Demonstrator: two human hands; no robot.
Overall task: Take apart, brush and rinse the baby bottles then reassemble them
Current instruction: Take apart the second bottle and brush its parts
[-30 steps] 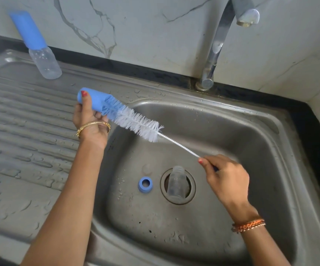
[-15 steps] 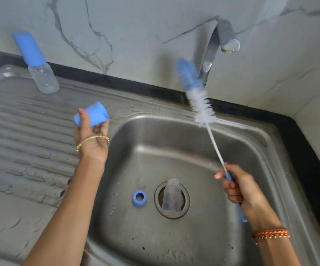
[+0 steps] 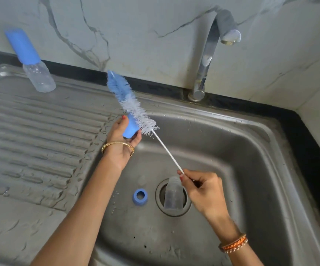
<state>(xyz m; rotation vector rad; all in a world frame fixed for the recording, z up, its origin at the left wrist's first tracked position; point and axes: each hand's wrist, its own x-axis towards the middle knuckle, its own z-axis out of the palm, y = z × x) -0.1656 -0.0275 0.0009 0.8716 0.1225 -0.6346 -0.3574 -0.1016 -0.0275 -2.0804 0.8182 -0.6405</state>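
Observation:
My left hand [image 3: 121, 139] grips a blue bottle cap [image 3: 130, 128] over the left rim of the sink basin. My right hand [image 3: 203, 191] pinches the thin white stem of a long bottle brush [image 3: 134, 110], whose blue and white bristles cross just beside the cap and point up toward the back wall. A clear bottle body [image 3: 172, 196] lies over the drain at the basin's bottom. To its left sits a blue screw ring [image 3: 140, 196]. Another baby bottle [image 3: 31, 62], capped in blue, stands at the far left of the draining board.
The steel sink basin [image 3: 241, 154] has a ribbed, wet draining board [image 3: 30, 135] on its left. A chrome tap [image 3: 211, 52] rises at the back, with no water running. Behind stands a marble wall, and a black counter edge runs along the right.
The brush swung from upright near the tap down and left to the cap in my left hand. My right hand moved in over the drain; my left hand shifted right toward the basin.

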